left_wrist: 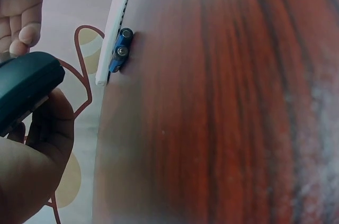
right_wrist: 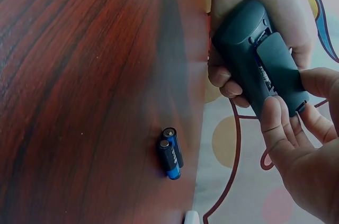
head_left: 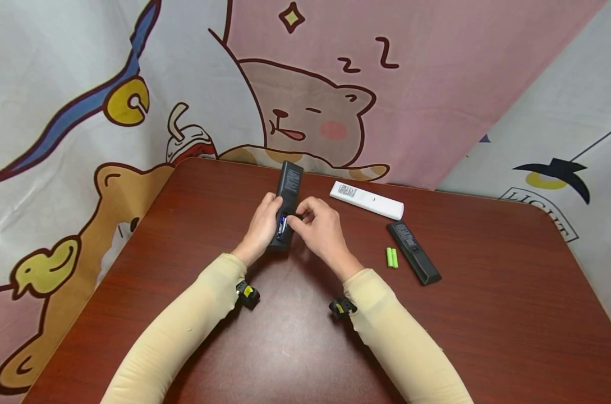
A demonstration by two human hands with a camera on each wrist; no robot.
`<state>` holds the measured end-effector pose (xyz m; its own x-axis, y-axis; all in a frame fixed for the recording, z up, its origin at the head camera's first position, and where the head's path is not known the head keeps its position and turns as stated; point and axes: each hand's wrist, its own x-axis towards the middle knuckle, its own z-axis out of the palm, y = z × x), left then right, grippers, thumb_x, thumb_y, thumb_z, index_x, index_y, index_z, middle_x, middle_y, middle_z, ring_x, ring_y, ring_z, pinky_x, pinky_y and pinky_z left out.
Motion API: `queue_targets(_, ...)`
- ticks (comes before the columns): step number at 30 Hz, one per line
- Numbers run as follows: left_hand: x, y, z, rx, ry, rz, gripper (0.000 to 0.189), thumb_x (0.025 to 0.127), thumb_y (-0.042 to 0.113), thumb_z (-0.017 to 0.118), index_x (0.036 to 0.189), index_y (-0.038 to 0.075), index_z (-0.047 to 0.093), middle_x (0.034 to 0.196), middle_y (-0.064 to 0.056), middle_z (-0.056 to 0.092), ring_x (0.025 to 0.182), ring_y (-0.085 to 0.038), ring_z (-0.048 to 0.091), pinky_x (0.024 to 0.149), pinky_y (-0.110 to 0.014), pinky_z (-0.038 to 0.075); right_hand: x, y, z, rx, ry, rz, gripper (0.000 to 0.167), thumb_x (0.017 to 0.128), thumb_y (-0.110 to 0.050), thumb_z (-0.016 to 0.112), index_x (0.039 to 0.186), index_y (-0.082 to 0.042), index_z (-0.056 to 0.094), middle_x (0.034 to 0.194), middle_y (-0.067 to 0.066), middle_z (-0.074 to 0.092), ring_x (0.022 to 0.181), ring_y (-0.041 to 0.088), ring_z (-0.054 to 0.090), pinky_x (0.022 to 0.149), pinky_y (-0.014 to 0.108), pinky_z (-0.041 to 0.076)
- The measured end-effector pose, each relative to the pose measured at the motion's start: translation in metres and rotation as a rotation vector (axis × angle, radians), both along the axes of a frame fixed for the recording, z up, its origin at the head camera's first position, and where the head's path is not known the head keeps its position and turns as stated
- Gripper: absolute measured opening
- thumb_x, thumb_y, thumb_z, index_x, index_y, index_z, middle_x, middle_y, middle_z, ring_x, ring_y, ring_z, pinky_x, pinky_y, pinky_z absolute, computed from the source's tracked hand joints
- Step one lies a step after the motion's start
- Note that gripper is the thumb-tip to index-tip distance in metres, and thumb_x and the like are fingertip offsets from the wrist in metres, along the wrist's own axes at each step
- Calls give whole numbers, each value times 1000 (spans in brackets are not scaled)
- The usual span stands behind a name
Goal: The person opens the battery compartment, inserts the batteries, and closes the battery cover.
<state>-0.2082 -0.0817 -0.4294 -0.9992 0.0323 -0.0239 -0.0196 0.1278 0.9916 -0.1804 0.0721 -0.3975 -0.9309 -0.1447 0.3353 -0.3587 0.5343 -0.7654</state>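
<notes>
My left hand (head_left: 261, 227) grips a black remote control (head_left: 290, 188) with its back facing up. Inside its uncovered battery compartment lie batteries (head_left: 282, 225) with blue and silver wrapping. With thumb and fingers my right hand (head_left: 319, 224) pinches the black battery cover (right_wrist: 282, 73), which sits tilted over the compartment and hides part of it in the right wrist view. From the left wrist, the end of the remote (left_wrist: 32, 83) shows between the left fingers, and the right hand (left_wrist: 21, 17) is partly out of frame.
Right of my hands a white remote (head_left: 368, 200) lies on the brown table (head_left: 487, 314). Nearer me are a second black remote (head_left: 413, 252) and two loose batteries (head_left: 392, 258), green here but blue in the wrist views. A printed curtain (head_left: 411, 112) hangs behind the table.
</notes>
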Motion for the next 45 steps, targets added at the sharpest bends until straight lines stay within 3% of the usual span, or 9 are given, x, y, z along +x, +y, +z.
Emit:
queue_targets(21, 0, -1, 0, -49, -9, -2, 33, 109, 33, 36, 110, 5, 55, 98, -13, 58, 92, -23, 55, 79, -32, 43, -2, -6, -5, -11, 4, 30, 18, 90, -13, 81, 96, -4, 68, 94, 12, 66, 83, 25, 69, 76, 39, 59)
queue_targets(30, 1, -3, 0, 8, -23, -31, 33, 110, 32, 34, 111, 5, 53, 94, -15, 60, 78, -20, 61, 68, -31, 50, -2, -6, -6, -5, 43, 49, 7, 95, -8, 74, 101, -4, 74, 99, 11, 68, 88, 25, 65, 78, 38, 54)
queue_targets(45, 4, 1, 4, 47, -16, -63, 33, 111, 31, 31, 111, 5, 51, 89, -9, 59, 72, -17, 59, 64, -29, 48, -2, -5, -9, 0, 69, 34, 14, 92, -5, 76, 105, -4, 79, 100, 10, 67, 85, 23, 65, 75, 35, 54)
